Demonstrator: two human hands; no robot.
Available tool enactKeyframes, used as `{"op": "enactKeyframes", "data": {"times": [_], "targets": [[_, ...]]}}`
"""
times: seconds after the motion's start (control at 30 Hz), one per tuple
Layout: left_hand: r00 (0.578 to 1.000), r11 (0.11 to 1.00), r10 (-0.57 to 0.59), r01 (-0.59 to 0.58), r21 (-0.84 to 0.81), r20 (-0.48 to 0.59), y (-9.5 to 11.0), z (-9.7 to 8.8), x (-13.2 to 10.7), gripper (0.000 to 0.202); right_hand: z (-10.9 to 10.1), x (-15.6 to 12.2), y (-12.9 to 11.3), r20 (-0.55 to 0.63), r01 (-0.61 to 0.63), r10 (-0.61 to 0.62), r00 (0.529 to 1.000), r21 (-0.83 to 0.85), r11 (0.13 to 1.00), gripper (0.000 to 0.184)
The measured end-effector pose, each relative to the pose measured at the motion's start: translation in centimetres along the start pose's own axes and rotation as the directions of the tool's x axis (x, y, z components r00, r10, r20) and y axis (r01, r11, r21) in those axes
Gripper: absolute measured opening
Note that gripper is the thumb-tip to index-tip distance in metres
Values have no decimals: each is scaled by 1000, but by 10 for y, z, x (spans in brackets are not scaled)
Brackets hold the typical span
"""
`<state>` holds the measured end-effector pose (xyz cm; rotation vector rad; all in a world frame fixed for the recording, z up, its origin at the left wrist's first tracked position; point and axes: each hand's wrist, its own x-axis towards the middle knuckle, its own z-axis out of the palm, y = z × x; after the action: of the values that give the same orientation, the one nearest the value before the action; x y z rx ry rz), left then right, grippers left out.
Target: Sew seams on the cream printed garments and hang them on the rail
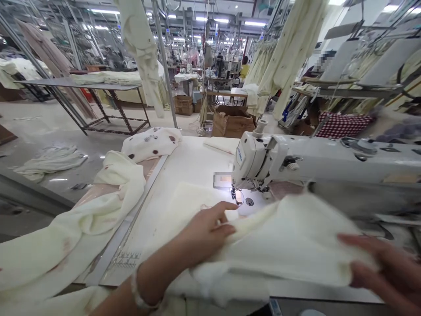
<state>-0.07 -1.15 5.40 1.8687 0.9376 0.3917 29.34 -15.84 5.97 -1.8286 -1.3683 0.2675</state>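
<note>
Pinching cream fabric (279, 245), the left hand (204, 230) reaches forward.

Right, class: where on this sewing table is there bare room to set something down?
Bare white tabletop lies between the metal edge strip and the sewing machine head. Crowded by the needle: cream fabric, left hand, right hand.

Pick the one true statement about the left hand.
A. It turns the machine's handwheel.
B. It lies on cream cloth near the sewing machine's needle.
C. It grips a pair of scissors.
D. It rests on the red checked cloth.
B. The left hand lies on the cream cloth, just in front of the sewing machine's needle.
</note>
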Motion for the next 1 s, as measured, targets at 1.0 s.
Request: {"op": "enactKeyframes", "data": {"times": [1.0], "targets": [[948,954,289,-275,118,-133,8,15,-21,24,4,59,-27,288,343,-367,884,134,930,27]]}}
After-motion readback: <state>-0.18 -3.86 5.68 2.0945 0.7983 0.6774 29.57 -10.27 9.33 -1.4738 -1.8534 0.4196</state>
